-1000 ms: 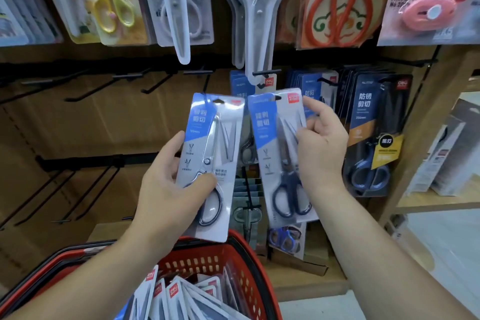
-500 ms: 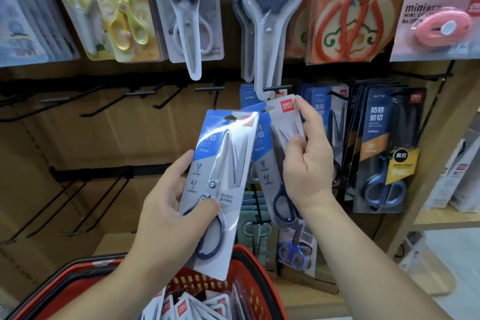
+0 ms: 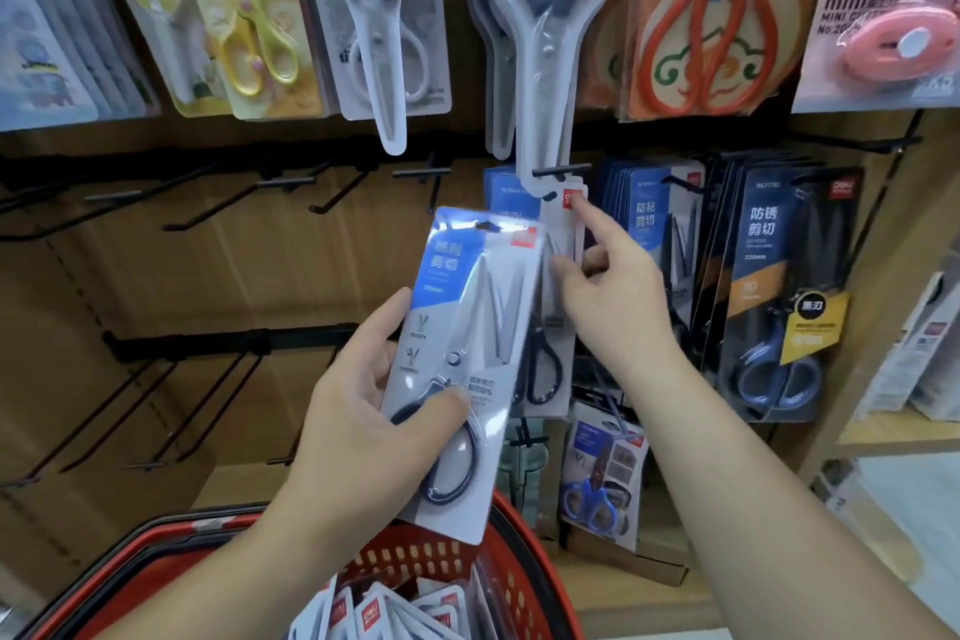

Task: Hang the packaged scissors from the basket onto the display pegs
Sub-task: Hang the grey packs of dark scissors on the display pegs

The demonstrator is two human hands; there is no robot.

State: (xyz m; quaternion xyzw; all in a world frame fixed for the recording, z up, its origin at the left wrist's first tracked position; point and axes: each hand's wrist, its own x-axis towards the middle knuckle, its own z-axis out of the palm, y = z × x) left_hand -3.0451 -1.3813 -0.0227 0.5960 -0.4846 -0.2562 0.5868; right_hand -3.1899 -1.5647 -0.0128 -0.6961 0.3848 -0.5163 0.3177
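The left hand (image 3: 363,421) grips one scissors pack (image 3: 467,353) over the red basket (image 3: 524,566), ready for its turn (more packs (image 3: 374,613) wait inside). The right hand (image 3: 613,312) pinches the second pack (image 3: 566,229) and pushes its top onto the peg (image 3: 548,195); a second ago it sat lower, off the peg.

Left of display board (image 3: 156,276): bare pegs (image 3: 285,182), open passage. Right: crowded with hung packs (image 3: 769,276). Above centre peg (image 3: 563,169): overhanging long blister pack (image 3: 543,83). Below: red basket (image 3: 415,556).
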